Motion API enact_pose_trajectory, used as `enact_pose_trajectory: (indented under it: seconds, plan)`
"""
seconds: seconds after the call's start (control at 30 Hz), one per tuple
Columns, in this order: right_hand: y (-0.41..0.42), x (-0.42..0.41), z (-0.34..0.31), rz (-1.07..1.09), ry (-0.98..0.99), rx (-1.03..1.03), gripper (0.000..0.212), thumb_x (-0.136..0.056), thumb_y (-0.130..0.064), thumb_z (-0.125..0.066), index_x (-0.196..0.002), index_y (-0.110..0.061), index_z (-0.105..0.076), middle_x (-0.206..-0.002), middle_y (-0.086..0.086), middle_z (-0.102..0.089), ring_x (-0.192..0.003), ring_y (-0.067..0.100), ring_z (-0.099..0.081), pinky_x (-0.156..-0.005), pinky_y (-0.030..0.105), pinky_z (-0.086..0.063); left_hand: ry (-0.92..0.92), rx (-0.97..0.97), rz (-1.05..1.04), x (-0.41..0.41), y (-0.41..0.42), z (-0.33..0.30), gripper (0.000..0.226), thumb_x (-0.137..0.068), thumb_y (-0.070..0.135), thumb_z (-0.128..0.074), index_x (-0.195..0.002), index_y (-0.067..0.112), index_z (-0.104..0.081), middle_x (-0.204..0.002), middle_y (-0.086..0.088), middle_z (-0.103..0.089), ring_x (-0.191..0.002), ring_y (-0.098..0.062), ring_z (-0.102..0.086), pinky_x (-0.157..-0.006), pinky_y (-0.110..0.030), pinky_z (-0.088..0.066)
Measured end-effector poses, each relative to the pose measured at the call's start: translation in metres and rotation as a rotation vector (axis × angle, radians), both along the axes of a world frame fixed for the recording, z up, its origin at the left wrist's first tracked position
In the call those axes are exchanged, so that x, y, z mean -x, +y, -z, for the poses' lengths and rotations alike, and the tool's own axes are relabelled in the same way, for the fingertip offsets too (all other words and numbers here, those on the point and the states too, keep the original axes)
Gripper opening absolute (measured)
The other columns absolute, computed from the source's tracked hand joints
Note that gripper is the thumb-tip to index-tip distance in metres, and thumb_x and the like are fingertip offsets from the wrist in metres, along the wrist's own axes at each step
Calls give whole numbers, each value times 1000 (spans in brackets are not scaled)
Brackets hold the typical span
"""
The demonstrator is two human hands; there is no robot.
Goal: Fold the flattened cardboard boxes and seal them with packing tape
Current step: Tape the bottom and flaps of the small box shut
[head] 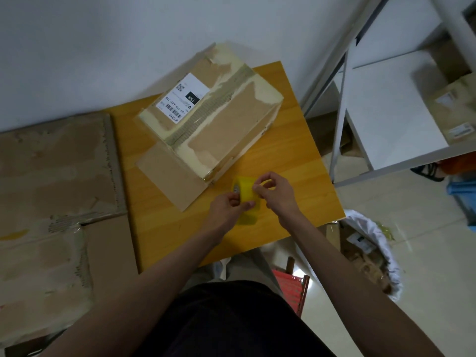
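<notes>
Left hand (230, 203) grips tape roll (246, 189) above table (296, 140), beside box (211, 124) | right hand (274, 193) pinches tape end | risk: strip tears or self-sticks if pulled crooked

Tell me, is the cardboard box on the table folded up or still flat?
Folded up. The cardboard box stands as a raised block on the table, one flap lying flat.

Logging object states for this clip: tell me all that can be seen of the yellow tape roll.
The tape roll is translucent yellow, with a pale printed core label showing at its left end. It is held over the wooden table, just in front of the cardboard box. The left hand grips it from below; the right hand pinches at its surface. A yellow strip hangs beneath.
</notes>
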State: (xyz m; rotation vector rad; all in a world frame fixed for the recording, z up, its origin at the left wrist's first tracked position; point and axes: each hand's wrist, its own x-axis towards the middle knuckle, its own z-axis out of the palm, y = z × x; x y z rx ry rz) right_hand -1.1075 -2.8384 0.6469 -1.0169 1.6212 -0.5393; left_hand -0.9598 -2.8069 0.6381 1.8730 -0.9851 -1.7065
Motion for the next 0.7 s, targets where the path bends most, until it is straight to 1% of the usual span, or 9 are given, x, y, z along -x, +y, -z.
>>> enact_pose_trajectory:
  seconds: [0.07, 0.13, 0.2, 0.27, 0.37, 0.43, 0.53, 0.6, 0.7]
  plan:
    - [2, 3, 7, -8, 90, 26, 17, -92, -27, -70, -106, -19, -62, -113, 10, -55, -91, 23, -53, -70, 39, -47, 3, 0, 20, 2, 0, -1, 28, -84, 36, -78, -100, 12, -75, -95, -7, -75, -91, -24, -70, -80, -44, -56]
    - [3, 13, 10, 26, 131, 13, 51, -87, -33, -76, -131, -29, -51, -121, 5, -46, -99, 22, -52, -75, 40, -53, 16, -9, 29, 4, 1, 0, 25, -86, 33, -77, -101, 14, -75, -98, -7, -75, -93, -22, -70, -85, -45, -55]
    - [5, 29, 12, 144, 63, -48, 76, -82, -41, -79, -144, -37, -35, -121, 2, -44, -100, 19, -55, -72, 36, -56, 43, -13, 29, 6, 4, -1, 24, -87, 29, -76, -106, 15, -74, -101, -6, -74, -96, -22, -69, -88, -43, -55]
    - [11, 42, 13, 223, -65, -145, 72, -80, -54, -76, -138, -32, -39, -120, 6, -55, -97, 18, -64, -65, 30, -58, 56, -17, 34, 10, 4, -2, 27, -89, 27, -73, -112, 12, -72, -106, -7, -73, -100, -23, -67, -88, -38, -53]
    - [28, 45, 20, 109, -209, -321, 77, -69, -70, -76, -125, -25, -49, -117, 5, -67, -98, 15, -71, -76, 35, -60, 108, -64, 34, 16, 0, -2, 33, -94, 31, -67, -121, 11, -69, -115, -8, -71, -109, -24, -65, -93, -38, -51]
    - [41, 41, 27, 69, -294, -340, 74, -69, -64, -80, -125, -27, -50, -116, 0, -70, -102, 14, -70, -83, 35, -58, 133, -115, 68, 21, -4, -2, 35, -97, 36, -62, -124, 13, -67, -120, -4, -70, -112, -20, -63, -99, -40, -50]
    - [50, 40, 37, 106, -339, -276, 62, -78, -28, -85, -128, -23, -48, -113, 3, -71, -101, 18, -70, -77, 29, -55, 138, -150, 144, 27, -8, -2, 37, -101, 38, -55, -130, 16, -61, -114, 10, -65, -104, -7, -60, -87, -26, -51]
    - [51, 42, 42, 103, -274, -266, 66, -77, -12, -84, -132, -16, -47, -113, 6, -70, -103, 23, -68, -77, 33, -55, 75, -126, 251, 29, -10, -1, 38, -103, 37, -52, -132, 15, -61, -120, 4, -65, -109, -14, -60, -92, -30, -50]
    - [50, 42, 50, 72, -55, -220, 70, -75, -9, -84, -135, -10, -48, -114, 9, -66, -104, 26, -64, -79, 36, -53, -89, -29, 432, 29, -14, 3, 27, -101, 30, -55, -107, 7, -66, -108, -11, -66, -102, -26, -61, -85, -35, -42]
